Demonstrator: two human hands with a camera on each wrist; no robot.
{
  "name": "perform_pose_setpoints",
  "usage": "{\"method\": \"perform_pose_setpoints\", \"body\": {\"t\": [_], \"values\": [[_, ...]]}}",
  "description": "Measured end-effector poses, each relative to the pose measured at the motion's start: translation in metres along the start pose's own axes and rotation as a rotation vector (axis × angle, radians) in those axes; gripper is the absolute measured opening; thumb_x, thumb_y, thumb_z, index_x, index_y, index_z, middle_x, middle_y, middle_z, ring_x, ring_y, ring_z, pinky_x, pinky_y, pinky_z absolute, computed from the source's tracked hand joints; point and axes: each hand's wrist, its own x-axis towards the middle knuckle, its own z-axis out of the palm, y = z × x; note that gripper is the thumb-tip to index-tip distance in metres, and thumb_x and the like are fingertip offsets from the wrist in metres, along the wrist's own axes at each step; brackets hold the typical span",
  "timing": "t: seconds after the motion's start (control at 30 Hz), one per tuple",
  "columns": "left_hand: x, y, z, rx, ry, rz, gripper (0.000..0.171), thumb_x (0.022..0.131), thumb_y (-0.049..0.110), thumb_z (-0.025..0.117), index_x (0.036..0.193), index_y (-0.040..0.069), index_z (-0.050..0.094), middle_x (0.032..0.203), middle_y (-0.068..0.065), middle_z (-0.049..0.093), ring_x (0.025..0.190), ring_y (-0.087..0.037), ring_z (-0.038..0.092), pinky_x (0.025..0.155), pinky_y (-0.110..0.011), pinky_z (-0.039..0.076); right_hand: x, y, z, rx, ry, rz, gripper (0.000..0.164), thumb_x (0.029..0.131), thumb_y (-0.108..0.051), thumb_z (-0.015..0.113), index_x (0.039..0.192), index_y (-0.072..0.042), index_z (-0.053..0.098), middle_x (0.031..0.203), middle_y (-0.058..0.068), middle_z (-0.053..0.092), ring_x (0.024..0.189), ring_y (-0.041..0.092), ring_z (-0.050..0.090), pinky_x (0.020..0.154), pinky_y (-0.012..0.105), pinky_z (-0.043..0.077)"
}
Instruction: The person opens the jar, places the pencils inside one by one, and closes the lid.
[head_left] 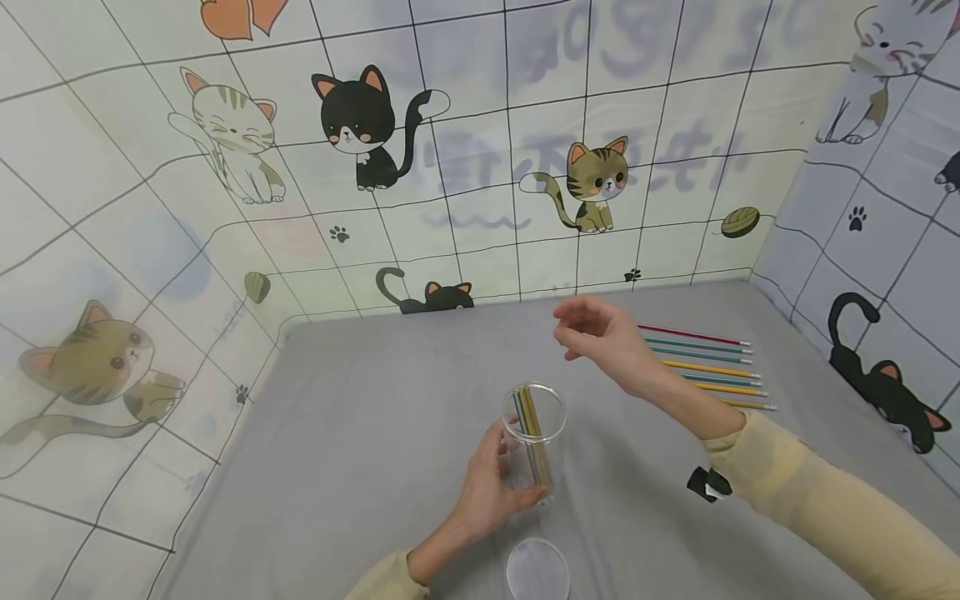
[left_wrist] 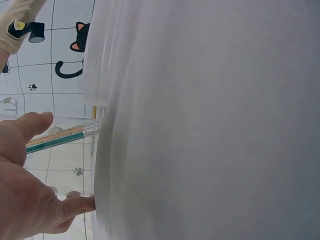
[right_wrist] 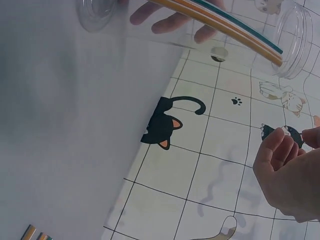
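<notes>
Two hands are in my view over the grey desk (head_left: 360,433). My left hand (head_left: 487,492) curls its fingers and thumb round a clear plastic jar (head_left: 534,437) that stands upright on the cloth, near the front middle of the desk. Inside the jar I see a few pencils (head_left: 531,433), yellow and teal, leaning against its wall; the left wrist view shows their metal-ferruled ends through the clear wall beside my thumb (left_wrist: 30,127). My right hand (head_left: 600,333) hangs in the air above and just behind the jar, touching nothing, its fingers loosely curled with thumb and fingertips close together; I can see nothing pinched between them. The right wrist view shows the same loose curl, with the jar's open mouth (right_wrist: 295,37) and the pencil tips poking towards it.

To the right of that hand, a row of loose pencils (head_left: 708,371) lies flat on the desk, side by side: red, teal and yellow ones, well apart from the jar. A round clear lid (head_left: 537,569) lies flat on the cloth at the front edge, just in front of the jar. Cat-patterned panels (head_left: 360,125) wall in the desk.
</notes>
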Motion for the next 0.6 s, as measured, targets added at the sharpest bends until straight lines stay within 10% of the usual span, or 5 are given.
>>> {"method": "perform_pose_setpoints", "body": {"t": [0.6], "values": [[0.0,0.001,0.001,-0.004,0.003,0.0,0.092,0.066,0.004,0.092,0.143,0.01,0.042,0.128,-0.005,0.054,0.107,-0.034,0.059,0.084,-0.044,0.057,-0.011,0.019,-0.031,-0.059,0.076,0.013,0.026,0.096,-0.01,0.067,0.118,0.001,0.06,0.099,0.009,0.063,0.086,0.017,0.063,0.072,0.032,0.059]]}}
